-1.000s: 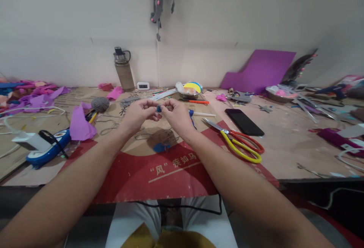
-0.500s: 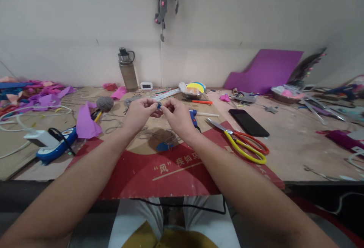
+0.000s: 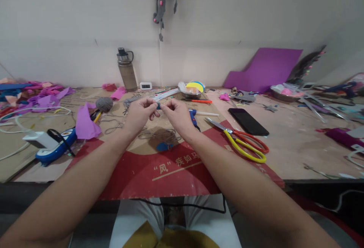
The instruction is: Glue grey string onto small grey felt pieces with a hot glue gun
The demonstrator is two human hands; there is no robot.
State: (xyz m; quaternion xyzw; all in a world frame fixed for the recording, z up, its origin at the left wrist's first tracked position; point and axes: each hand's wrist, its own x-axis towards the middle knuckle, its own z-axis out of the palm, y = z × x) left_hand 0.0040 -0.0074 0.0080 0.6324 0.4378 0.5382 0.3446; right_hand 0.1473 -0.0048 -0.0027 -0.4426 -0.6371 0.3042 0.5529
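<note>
Above the red and tan board [image 3: 133,179], my left hand [image 3: 140,114] and my right hand [image 3: 178,117] meet fingertip to fingertip. Pinched between them is a small dark blue piece [image 3: 158,105], mostly covered by the fingers; its material is too small to make out. Below the hands, loose grey yarn [image 3: 148,135] trails over the board beside a flat blue oval piece [image 3: 164,146]. A blue glue gun [image 3: 193,116] lies partly hidden behind my right wrist. Farther left sits a ball of grey yarn [image 3: 104,104].
Red-and-yellow-handled scissors [image 3: 246,145] and a black phone [image 3: 248,121] lie to the right. A blue power strip [image 3: 57,153] with cables and a purple felt scrap [image 3: 87,123] are at left. Behind stand a bottle [image 3: 126,71] and a metal bowl [image 3: 191,94].
The fingers shift slightly around the blue piece, and both hands stay in nearly the same place. The yarn below has moved a little. The camera view shifts slightly.
</note>
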